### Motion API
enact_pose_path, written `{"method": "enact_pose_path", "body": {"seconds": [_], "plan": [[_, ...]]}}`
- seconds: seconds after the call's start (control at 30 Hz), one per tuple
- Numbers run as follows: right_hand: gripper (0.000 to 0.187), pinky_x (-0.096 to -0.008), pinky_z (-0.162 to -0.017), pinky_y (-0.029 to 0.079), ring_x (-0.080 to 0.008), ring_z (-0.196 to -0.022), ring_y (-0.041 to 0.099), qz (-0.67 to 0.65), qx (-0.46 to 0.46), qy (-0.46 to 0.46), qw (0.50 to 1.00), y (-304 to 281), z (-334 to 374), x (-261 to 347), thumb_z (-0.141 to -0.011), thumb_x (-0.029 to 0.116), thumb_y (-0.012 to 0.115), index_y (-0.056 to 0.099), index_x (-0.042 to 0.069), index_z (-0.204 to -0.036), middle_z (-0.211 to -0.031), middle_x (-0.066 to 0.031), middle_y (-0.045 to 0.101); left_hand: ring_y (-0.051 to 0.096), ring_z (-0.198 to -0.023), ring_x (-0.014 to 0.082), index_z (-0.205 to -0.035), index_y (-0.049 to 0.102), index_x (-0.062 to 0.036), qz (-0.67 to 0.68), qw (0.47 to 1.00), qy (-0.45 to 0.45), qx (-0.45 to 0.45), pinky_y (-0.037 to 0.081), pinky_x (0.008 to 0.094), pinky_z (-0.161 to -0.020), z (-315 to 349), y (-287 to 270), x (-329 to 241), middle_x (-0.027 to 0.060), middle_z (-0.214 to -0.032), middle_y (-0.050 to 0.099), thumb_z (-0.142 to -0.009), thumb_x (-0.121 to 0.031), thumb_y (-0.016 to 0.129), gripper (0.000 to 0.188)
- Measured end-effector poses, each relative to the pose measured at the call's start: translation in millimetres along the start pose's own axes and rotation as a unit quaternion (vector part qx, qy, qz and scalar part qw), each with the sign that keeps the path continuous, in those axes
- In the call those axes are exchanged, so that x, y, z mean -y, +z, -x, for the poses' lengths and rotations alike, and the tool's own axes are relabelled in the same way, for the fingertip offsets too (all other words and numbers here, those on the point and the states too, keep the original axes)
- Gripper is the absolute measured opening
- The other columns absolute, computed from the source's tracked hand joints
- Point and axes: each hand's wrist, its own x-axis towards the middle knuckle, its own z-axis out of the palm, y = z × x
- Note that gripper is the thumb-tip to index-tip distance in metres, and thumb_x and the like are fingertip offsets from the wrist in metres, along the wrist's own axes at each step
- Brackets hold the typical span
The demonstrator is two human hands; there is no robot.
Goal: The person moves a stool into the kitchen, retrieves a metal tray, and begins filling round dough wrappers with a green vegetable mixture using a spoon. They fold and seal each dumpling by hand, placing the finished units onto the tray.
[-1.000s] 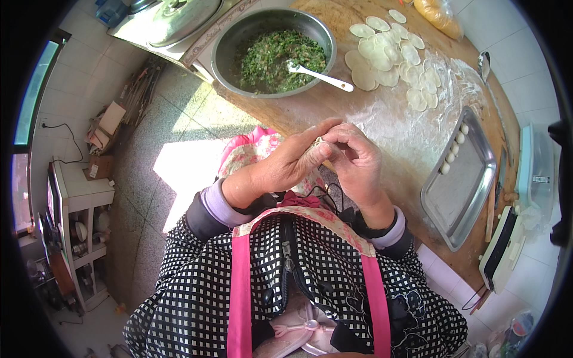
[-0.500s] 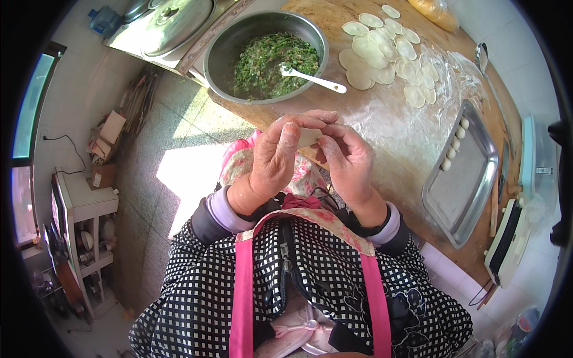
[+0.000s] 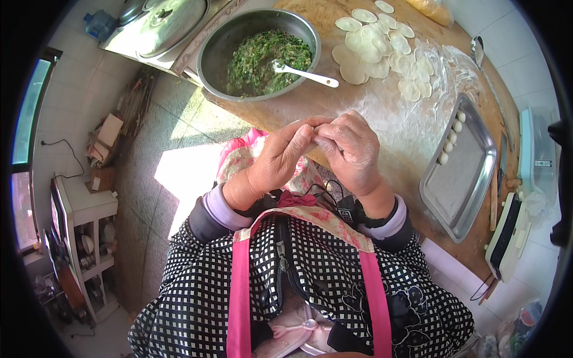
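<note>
My left hand [image 3: 276, 156] and my right hand [image 3: 354, 149] meet at chest height, just off the near edge of the wooden table [image 3: 382, 143]. Both are floury, with fingers closed around a dumpling [image 3: 311, 147]; only a pale sliver of its dough shows, the rest hidden by fingers. Beyond my hands stands a large metal bowl [image 3: 210, 71] of chopped green filling [image 3: 262, 56], a white spoon [image 3: 310, 76] resting in it. Round dough wrappers [image 3: 365, 46] lie overlapping at the far right. Several finished dumplings [image 3: 451, 138] line the left side of a metal tray [image 3: 462, 179].
Loose flour [image 3: 447, 71] covers part of the table. By the right wall are a metal ladle [image 3: 477, 52], a light-blue box [image 3: 527, 146] and a cream-and-black appliance [image 3: 504, 238]. A large lidded pot [image 3: 173, 27] stands at the far left, shelves [image 3: 89, 206] at the left.
My right fingers have curled over and pressed down on the dough's edge, beside the left fingertips. The wrapper, visible between my hands before, is now mostly covered. The view has shifted slightly.
</note>
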Motion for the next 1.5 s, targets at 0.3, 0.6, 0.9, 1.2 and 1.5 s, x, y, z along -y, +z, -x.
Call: {"method": "enact_pose_path", "body": {"seconds": [0.3, 0.6, 0.9, 1.2, 1.5], "plan": [[0.020, -0.0286, -0.056, 0.043, -0.0171, -0.062, 0.050, -0.200, -0.057, 0.137, 0.969, 17.1, 7.2, 3.7, -0.078, 0.011, 0.071, 0.058, 0.003, -0.090, -0.075, -0.0060, 0.054, 0.055, -0.091, 0.0136, -0.109, 0.053, 0.0061, 0.197, 0.979, -0.041, 0.016, 0.045, 0.0262, -0.081, -2.9, 5.8, 4.2, 0.0088, -0.098, 0.059, -0.102, -0.028, 0.031, 0.041], [0.015, -0.0229, -0.063, 0.048, -0.0075, -0.073, 0.055, -0.306, -0.045, 0.270, 0.912, 21.0, 22.2, 6.6, -0.086, 0.011, 0.065, 0.057, 0.000, -0.092, -0.078, -0.0028, 0.059, 0.059, -0.086, 0.0165, -0.100, 0.057, 0.0059, 0.142, 0.979, -0.145, -0.017, 0.048, 0.0273, -0.079, -5.1, -1.2, 4.1, 0.0114, -0.093, 0.061, -0.101, -0.029, 0.033, 0.042], [0.013, -0.0190, -0.064, 0.046, -0.0037, -0.071, 0.053, -0.295, -0.020, 0.270, 0.916, 16.3, 18.3, 7.1, -0.087, 0.008, 0.063, 0.059, -0.001, -0.095, -0.079, -0.0004, 0.059, 0.059, -0.095, 0.0211, -0.105, 0.057, 0.0077, 0.094, 0.990, -0.106, 0.001, 0.047, 0.0309, -0.087, 0.3, 0.8, -1.5, 0.0148, -0.100, 0.062, -0.102, -0.030, 0.027, 0.048], [0.011, -0.0295, -0.046, 0.039, -0.0171, -0.049, 0.045, -0.120, -0.033, 0.122, 0.985, 16.8, 19.2, 7.7, -0.081, 0.008, 0.065, 0.056, 0.003, -0.082, -0.063, -0.0058, 0.049, 0.059, -0.079, 0.0139, -0.095, 0.058, 0.0031, 0.037, 0.990, -0.124, -0.049, 0.049, 0.0249, -0.072, 4.9, 10.5, -7.2, 0.0094, -0.087, 0.062, -0.102, -0.026, 0.031, 0.041], [0.008, -0.0332, -0.050, 0.041, -0.0224, -0.052, 0.047, -0.130, -0.049, 0.172, 0.975, 16.3, 22.6, 15.1, -0.080, 0.005, 0.062, 0.055, 0.002, -0.079, -0.062, -0.0091, 0.048, 0.055, -0.079, 0.0073, -0.095, 0.061, 0.0012, 0.171, 0.975, -0.119, -0.069, 0.046, 0.0220, -0.071, 6.6, 13.4, 0.9, 0.0036, -0.088, 0.062, -0.101, -0.021, 0.036, 0.033]]}}
